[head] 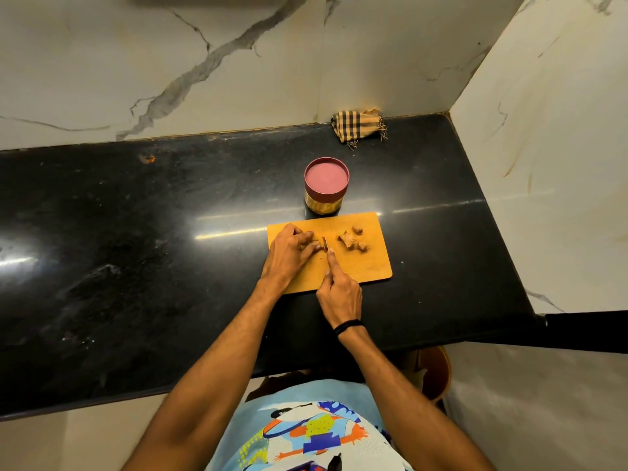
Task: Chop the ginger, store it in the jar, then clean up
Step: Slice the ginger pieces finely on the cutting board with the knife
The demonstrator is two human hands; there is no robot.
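Note:
An orange cutting board (367, 266) lies on the black counter. My left hand (289, 251) holds a piece of ginger (310, 247) down on the board with curled fingers. My right hand (339, 290) grips a knife (325, 244), index finger stretched along its back, the blade standing against the ginger right of my left fingertips. Loose ginger chunks (350, 239) lie on the board's right half. A jar (326, 185) with a dark red lid stands closed just behind the board.
A checked cloth (358, 125) lies crumpled at the back of the black counter (136, 249) against the marble wall. A marble side wall (543, 164) bounds the counter on the right. A brown stool (436, 372) shows below the counter edge.

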